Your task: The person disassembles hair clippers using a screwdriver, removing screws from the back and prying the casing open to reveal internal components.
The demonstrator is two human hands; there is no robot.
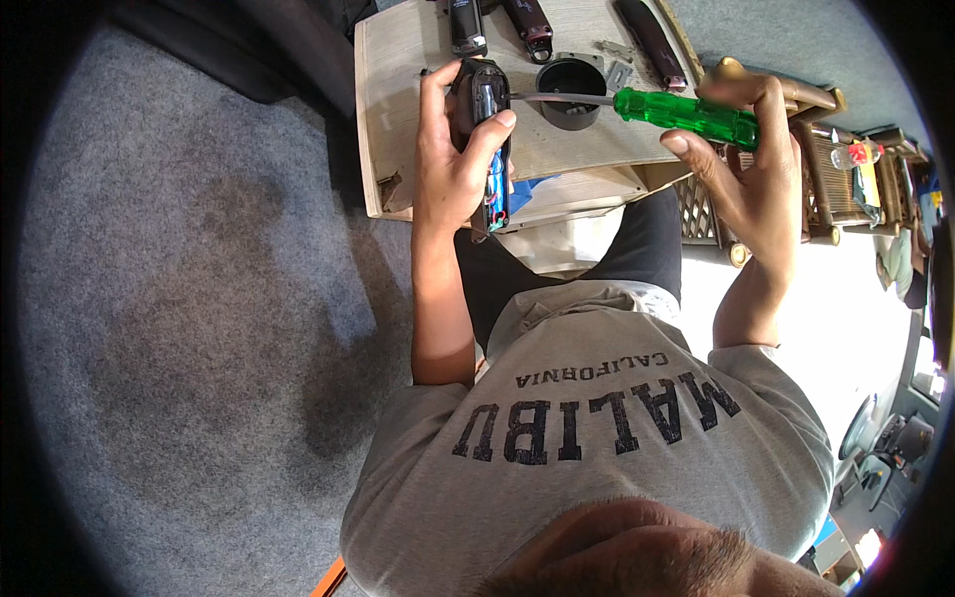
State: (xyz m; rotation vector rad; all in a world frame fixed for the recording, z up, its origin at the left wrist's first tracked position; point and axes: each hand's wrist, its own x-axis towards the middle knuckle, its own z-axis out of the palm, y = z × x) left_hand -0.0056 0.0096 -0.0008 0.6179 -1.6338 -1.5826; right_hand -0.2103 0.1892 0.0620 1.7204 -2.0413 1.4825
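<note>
My left hand is wrapped round a black hair clipper, held upright over the table's near left part. The clipper's casing is open at the lower end, where a blue part and coloured wires show. My right hand grips a screwdriver by its translucent green handle. Its metal shaft runs left across a round black bowl, and the tip meets the clipper's side near the top. Whether the tip sits in a screw or a seam I cannot tell.
On the pale wooden table stands the black bowl. Small metal parts lie beside it. More clippers lie along the far side: a black one, a dark red one and a dark casing. Bamboo furniture stands at right.
</note>
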